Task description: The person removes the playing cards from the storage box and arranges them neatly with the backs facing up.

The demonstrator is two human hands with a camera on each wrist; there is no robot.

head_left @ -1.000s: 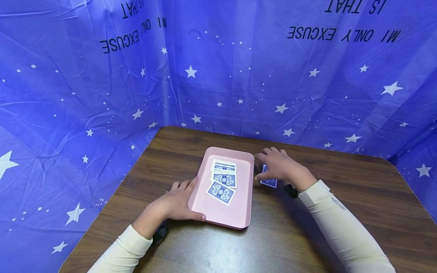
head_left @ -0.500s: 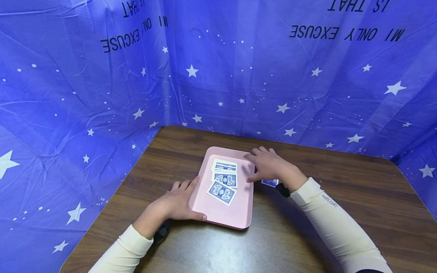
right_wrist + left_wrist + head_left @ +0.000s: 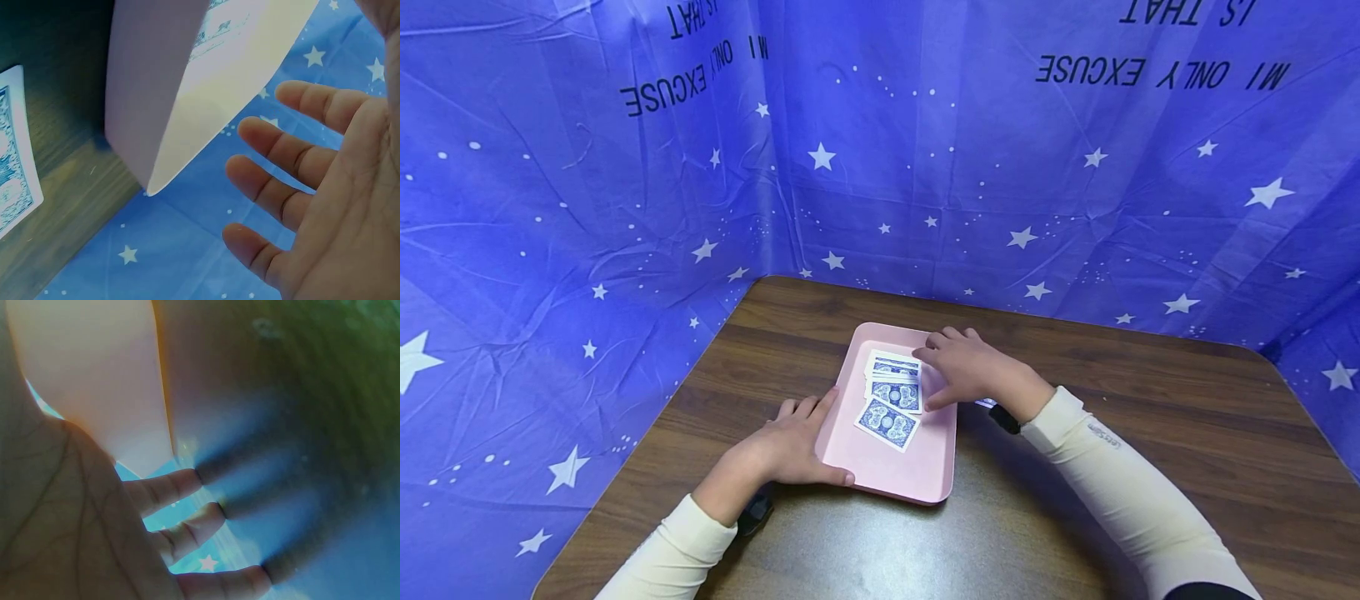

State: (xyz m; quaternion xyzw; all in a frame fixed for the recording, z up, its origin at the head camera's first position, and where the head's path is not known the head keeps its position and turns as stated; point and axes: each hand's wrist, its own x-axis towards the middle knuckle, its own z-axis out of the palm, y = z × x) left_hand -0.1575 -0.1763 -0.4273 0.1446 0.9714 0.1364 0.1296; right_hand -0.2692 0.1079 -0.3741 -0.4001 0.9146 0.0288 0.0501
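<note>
Your left hand (image 3: 786,454) is resting against the near-left edge of the pink tray (image 3: 917,479), with the thumb lying along its near rim and the fingers stretched flat on the wooden surface (image 3: 1150,392) beside the tray's left wall; the left wrist view is showing those fingers (image 3: 187,531) straight and pressing down on the surface. Your right hand (image 3: 973,371) is hovering over the right side of the tray, fingers spread and relaxed, holding nothing; the right wrist view is showing the palm open with the fingers (image 3: 294,150) fanned apart. Inside the tray, the playing cards (image 3: 892,392) are lying face down with their blue patterned backs up, overlapping in a loose line running from the far end toward you. The nearest one, the front card (image 3: 885,423), is sitting slightly skewed and lying just left of your right thumb. The fingertips of your right hand are reaching to just beside the far cards of that line; whether they are touching them is impossible to tell. One loose card (image 3: 14,156) is lying face down on the surface outside the tray, just beyond its right wall, under your right wrist, so the head view is showing only a sliver of it. A blue star-printed cloth (image 3: 587,208) is hanging around the surface on the left and far sides.
</note>
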